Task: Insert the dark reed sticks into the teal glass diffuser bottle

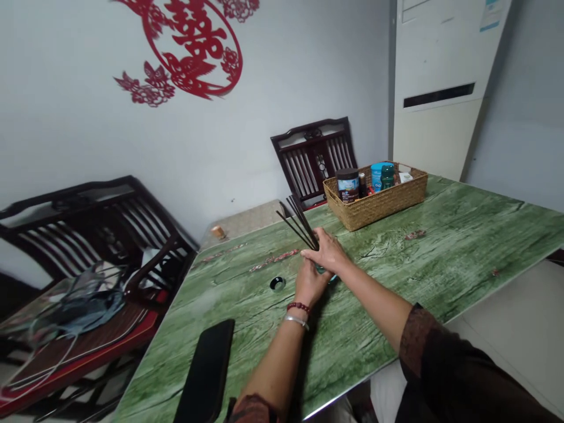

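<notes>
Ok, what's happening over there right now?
Right hand gripping dark thin sticks. Left hand close beneath it. Wicker basket beyond, apart from the hands.

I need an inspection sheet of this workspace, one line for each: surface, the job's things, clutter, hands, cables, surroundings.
Surface: glossy green wood-pattern tabletop.
Job's things: thin dark sticks in a tilted bundle; small teal object under the hands, partly hidden.
Clutter: flat black phone; woven basket of jars and bottles.
Hands: right hand closed on the sticks; left hand just below it, wearing a bead bracelet and silver bangle.
Cables: perhaps a thin pale cord by the plastic bag on the nearer chair.
Surroundings: another dark wooden chair; red paper-cut on the wall; tall air conditioner.
</notes>
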Demonstrator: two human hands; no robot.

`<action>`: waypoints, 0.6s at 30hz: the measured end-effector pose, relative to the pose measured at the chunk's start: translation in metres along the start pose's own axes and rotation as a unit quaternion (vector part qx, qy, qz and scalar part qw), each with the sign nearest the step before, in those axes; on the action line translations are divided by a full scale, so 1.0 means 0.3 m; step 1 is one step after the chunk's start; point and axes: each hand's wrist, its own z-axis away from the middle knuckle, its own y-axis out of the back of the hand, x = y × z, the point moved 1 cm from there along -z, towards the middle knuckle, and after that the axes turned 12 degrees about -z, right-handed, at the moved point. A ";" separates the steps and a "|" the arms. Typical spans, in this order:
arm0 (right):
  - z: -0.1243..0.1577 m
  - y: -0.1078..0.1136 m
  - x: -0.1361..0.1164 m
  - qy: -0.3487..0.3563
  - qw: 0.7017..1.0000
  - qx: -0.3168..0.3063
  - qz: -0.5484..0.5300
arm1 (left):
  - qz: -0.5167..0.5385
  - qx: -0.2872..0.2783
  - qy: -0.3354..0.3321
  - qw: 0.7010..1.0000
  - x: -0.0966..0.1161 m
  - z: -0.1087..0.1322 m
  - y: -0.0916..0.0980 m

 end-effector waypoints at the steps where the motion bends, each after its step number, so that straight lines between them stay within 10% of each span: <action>1: 0.009 0.005 -0.008 0.001 1.000 -0.016 0.017 | 0.003 -0.007 -0.019 1.000 0.016 0.021 0.006; 6: 0.035 0.032 -0.036 0.021 0.999 -0.046 0.009 | -0.026 -0.069 -0.054 0.996 0.048 0.043 0.144; 11: 0.002 0.069 -0.122 0.036 0.986 0.043 -0.157 | -0.124 0.070 0.008 0.990 -0.023 0.009 0.331; 18: -0.015 0.246 -0.247 0.154 0.948 0.126 -0.249 | -0.142 0.049 0.096 0.984 -0.117 0.028 0.359</action>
